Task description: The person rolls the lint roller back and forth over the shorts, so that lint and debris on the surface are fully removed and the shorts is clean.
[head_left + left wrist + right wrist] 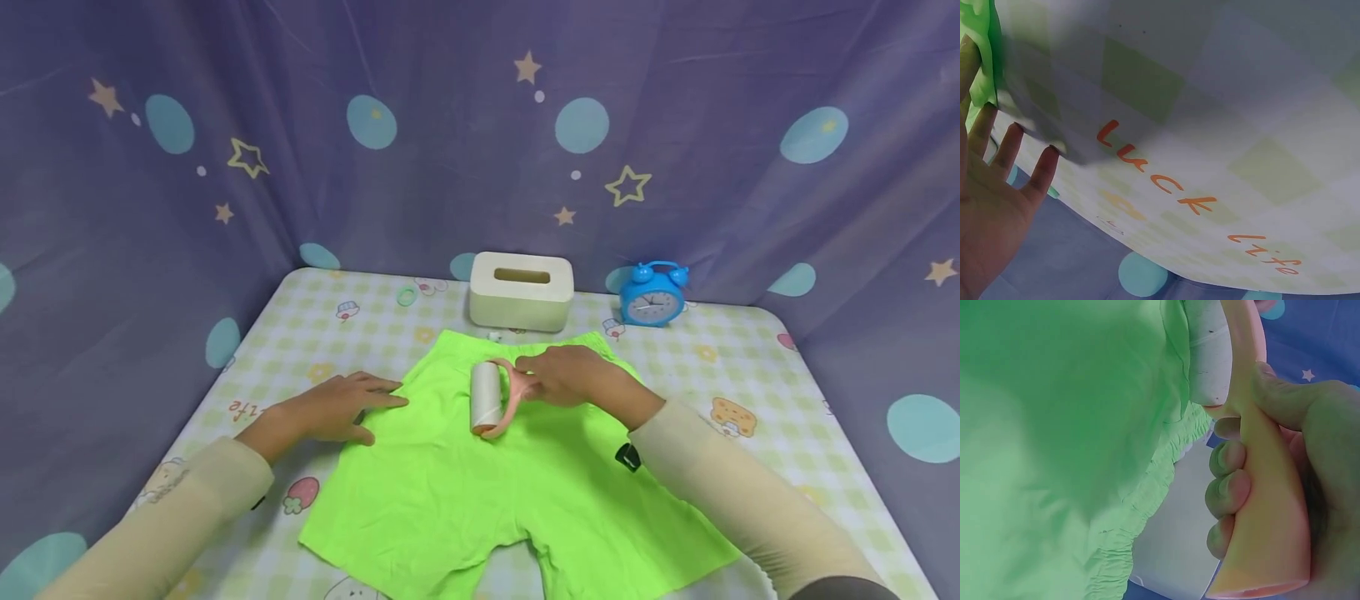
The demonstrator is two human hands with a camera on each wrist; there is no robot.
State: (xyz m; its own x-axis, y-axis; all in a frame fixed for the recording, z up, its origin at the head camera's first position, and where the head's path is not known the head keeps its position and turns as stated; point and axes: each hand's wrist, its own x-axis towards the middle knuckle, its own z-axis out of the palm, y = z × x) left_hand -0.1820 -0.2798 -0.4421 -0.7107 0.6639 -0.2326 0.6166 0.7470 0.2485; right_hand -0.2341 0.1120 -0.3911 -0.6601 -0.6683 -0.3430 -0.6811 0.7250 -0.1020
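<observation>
Neon green shorts (450,467) lie spread on the table, waistband away from me. My right hand (562,375) grips the pink handle of a lint roller (486,396), whose white roll lies against the upper middle of the shorts. The right wrist view shows fingers and thumb wrapped round the handle (1272,531), with specks on the white roll (1210,356). At the shorts' left edge, my left hand (337,408) rests with fingers spread, fingertips on the fabric. In the left wrist view those fingers (1038,175) are extended beside the green cloth.
Behind the waistband stands a white tissue box (521,292), with a blue alarm clock (652,296) to its right. A small green ring (407,296) lies at the back left. The checkered tablecloth (300,333) covers the table, and starry purple curtains (450,192) surround it.
</observation>
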